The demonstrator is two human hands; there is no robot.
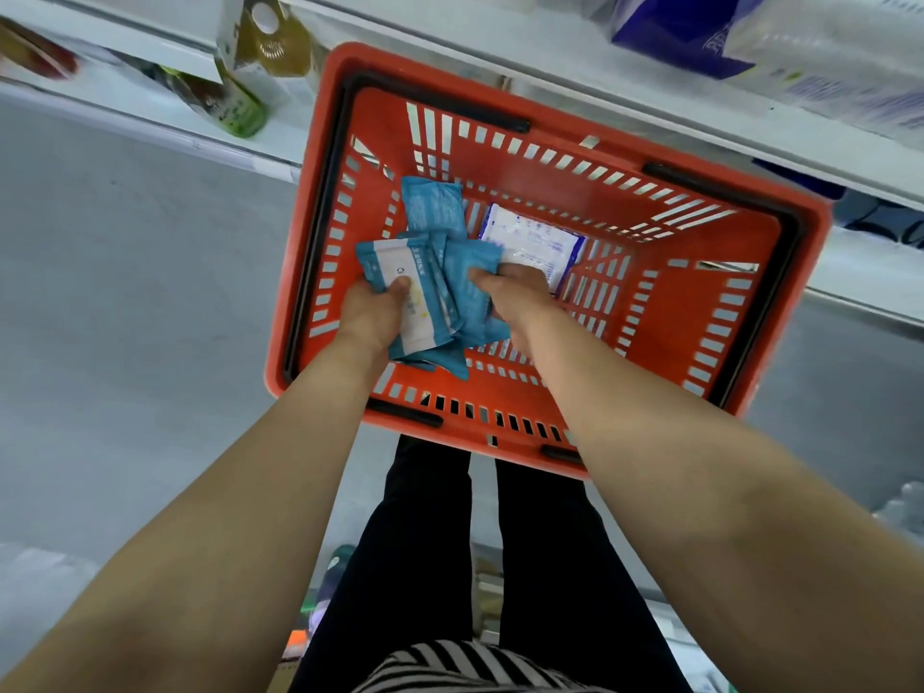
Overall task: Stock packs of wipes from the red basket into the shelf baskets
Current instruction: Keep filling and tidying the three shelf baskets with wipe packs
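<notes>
The red basket point(700, 272) stands on the floor below me, against the shelf front. Inside it, my left hand point(372, 312) grips a bundle of blue and white wipe packs point(440, 297), thumb on top. My right hand point(510, 292) holds the same bundle from the right side, fingers curled under it. One more blue wipe pack point(432, 205) leans against the basket's far left wall. A white pack with purple edges point(537, 242) lies on the basket floor, partly hidden by my right hand.
White shelf edges point(550, 57) run across the top. Blue and white packaged goods point(750, 37) sit on the shelf at upper right, green and gold packages point(240, 87) at upper left. Grey floor point(125, 292) spreads to the left. My legs stand behind the basket.
</notes>
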